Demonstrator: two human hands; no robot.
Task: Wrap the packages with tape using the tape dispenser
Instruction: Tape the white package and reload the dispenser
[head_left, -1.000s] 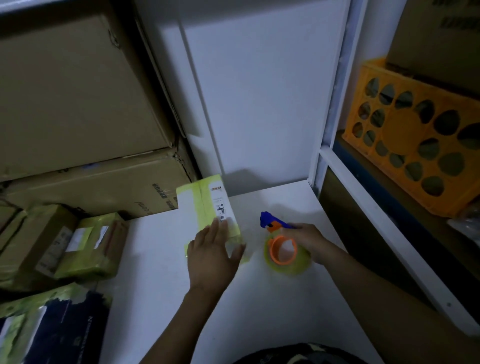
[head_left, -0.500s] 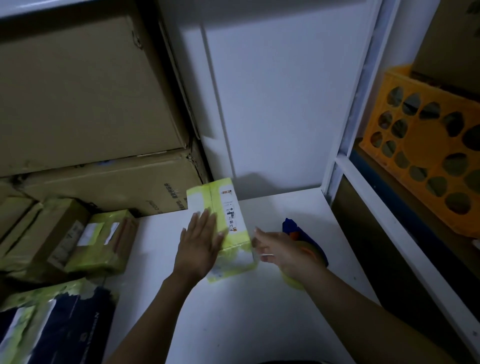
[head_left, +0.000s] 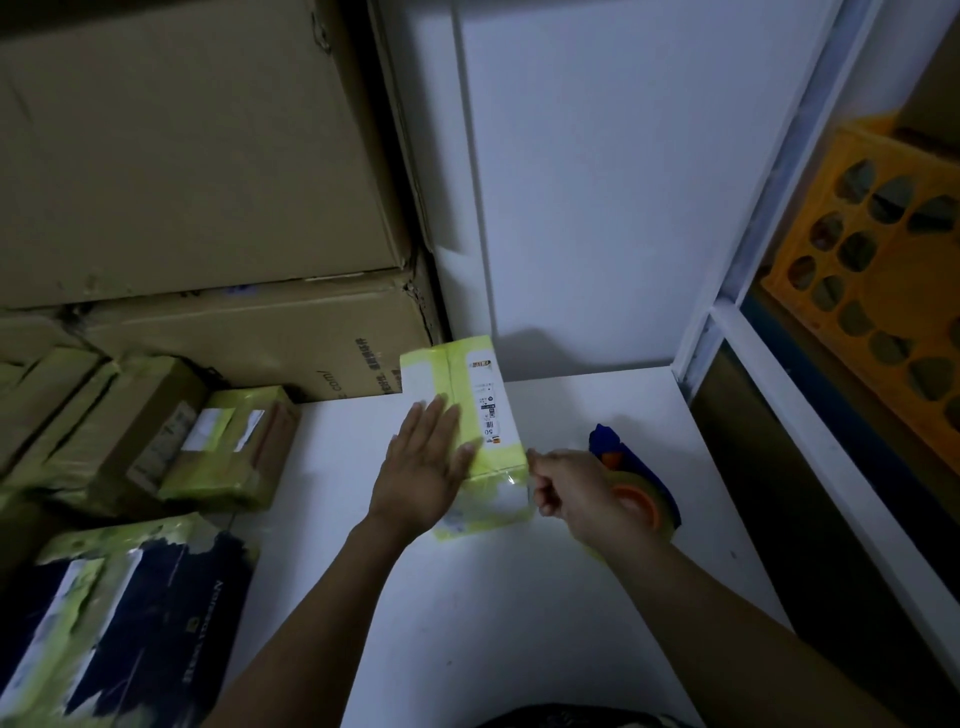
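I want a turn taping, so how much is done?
Done: several parcels on the left already wear yellow tape. In hand: the left hand presses flat on a yellow-taped package, while the right hand curls at its near corner beside the tape dispenser; whether it pinches tape is unclear. To do: the dark package looks only partly taped.

Yellow-green package (head_left: 457, 395), blue-orange tape dispenser (head_left: 631, 478)

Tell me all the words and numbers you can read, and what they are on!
"50": on the white label of the yellow package.
"com/": on the lower cardboard box; the print beside it is too blurred to read.
"DESIGN", as far as it can be read: on the dark package; the word before it is unreadable.
The label's other print: too small.
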